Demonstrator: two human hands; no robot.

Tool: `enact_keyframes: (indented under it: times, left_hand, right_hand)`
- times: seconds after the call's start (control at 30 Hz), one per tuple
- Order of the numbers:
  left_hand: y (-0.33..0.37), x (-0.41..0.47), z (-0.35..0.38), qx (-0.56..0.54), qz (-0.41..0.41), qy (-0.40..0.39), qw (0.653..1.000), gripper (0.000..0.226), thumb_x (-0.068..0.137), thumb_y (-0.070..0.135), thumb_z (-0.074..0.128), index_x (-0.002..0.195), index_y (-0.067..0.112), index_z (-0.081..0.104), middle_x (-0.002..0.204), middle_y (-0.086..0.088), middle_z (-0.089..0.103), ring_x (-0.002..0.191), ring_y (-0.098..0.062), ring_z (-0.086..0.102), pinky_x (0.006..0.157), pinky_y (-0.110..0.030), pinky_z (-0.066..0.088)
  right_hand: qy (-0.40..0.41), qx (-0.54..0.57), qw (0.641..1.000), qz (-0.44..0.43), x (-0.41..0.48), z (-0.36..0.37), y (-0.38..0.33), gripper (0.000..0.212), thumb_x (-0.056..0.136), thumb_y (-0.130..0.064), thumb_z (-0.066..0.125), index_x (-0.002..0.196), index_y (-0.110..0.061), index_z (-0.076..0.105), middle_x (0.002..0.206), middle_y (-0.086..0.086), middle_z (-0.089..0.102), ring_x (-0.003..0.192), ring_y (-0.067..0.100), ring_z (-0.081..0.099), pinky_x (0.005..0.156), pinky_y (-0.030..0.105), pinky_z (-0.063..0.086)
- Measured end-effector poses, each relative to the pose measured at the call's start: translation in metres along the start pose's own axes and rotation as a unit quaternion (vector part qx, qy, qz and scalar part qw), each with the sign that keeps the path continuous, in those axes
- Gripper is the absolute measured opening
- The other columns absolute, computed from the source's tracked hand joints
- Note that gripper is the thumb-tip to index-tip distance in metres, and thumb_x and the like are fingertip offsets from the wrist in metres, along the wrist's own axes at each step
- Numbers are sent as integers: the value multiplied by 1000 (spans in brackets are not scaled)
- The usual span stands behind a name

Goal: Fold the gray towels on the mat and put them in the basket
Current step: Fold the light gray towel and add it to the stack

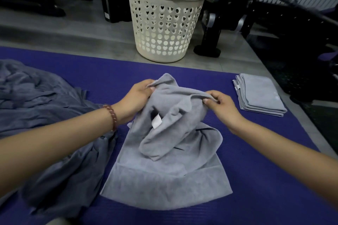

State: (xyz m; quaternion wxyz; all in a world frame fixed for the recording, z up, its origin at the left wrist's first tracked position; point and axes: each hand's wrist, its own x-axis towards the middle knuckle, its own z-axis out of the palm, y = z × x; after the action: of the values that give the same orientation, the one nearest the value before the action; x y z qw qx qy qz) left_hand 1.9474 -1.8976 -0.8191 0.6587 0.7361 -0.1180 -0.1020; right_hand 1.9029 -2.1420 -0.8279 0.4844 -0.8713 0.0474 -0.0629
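A crumpled pile [36, 100] of gray cloth is spread over the left of the mat [256, 170]. A bracelet [111, 117] is worn on the left wrist. The upper edge of the towel [170, 160] is pinched by the left hand [136, 97], with fingers clamped on the cloth. The towel is located at mat centre, its top lifted and bunched, its lower part flat; a white label [157, 121] is exposed. The basket [164, 23] is placed upright on the floor beyond the mat. The same edge is pinched by the right hand [221, 105], fingers curled on it. A folded stack [259, 95] is laid on the mat at right.
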Motion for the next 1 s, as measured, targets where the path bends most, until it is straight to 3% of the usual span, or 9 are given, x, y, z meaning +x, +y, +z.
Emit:
enact_keyframes:
  times: [0.1,0.2,0.27,0.4,0.5,0.6,0.73,0.87,1.0]
  left_hand:
    - [11,3,11,-191,-91,-22,977,27,96,2,37,74,10,51,62,-1,55,59,-11,51,53,-18,45]
    - [13,4,15,-350,-175,-61,918,20,92,3,31,84,6,49,78,-7,51,77,-13,52,81,-23,42]
    - [13,-1,15,-397,-192,-91,893,18,86,9,34,99,4,47,86,-11,49,85,-15,49,92,-26,37]
    - [15,-20,13,-305,-165,-166,923,43,88,24,47,116,-8,52,105,-29,60,103,-33,60,94,-34,50]
    - [15,-20,4,-249,-159,-87,951,40,94,24,49,118,-8,52,116,-35,54,121,-39,50,108,-43,38]
    - [16,-16,-12,-230,-139,-44,962,32,94,30,51,104,0,58,98,-22,63,104,-31,62,97,-39,47]
    - [13,-5,-39,-69,-53,35,996,14,93,21,55,96,8,60,88,-6,65,85,-15,62,73,-24,50]
    - [9,50,-59,86,-34,100,991,13,88,13,63,101,11,60,89,-1,61,85,-14,56,63,-14,46]
    - [77,132,-61,94,123,174,973,8,90,3,56,96,8,56,84,-3,56,78,-11,49,54,-3,39]
  right_hand:
    - [98,71,988,93,4,14,-9,10,95,-22,53,103,-17,54,91,4,54,74,18,52,68,27,47]
    - [-123,238,928,259,-13,32,-27,38,95,-49,43,116,-18,47,94,7,54,79,22,59,69,38,54]
    - [-234,230,911,252,-28,47,-27,44,91,-51,50,125,-26,37,109,1,55,98,21,59,84,42,52]
    - [-163,157,962,153,-34,83,3,77,70,-37,80,123,-32,25,130,-2,45,116,13,51,97,41,49]
    - [-124,88,985,87,-26,90,33,71,74,-11,79,122,-27,28,105,0,55,99,17,57,93,36,48]
    - [-186,-50,979,74,-21,81,57,26,81,-5,65,85,-26,50,73,-2,54,70,9,51,76,38,47]
    - [-282,-176,941,61,-10,55,65,29,91,-5,48,66,-21,46,71,-6,51,66,2,46,65,22,37]
    - [-108,-276,951,86,64,5,58,22,100,-18,40,90,-9,58,106,15,62,102,27,57,81,31,41]
    - [266,-214,939,39,146,-61,-42,35,99,-33,41,99,-5,63,112,19,60,108,37,53,89,41,39]
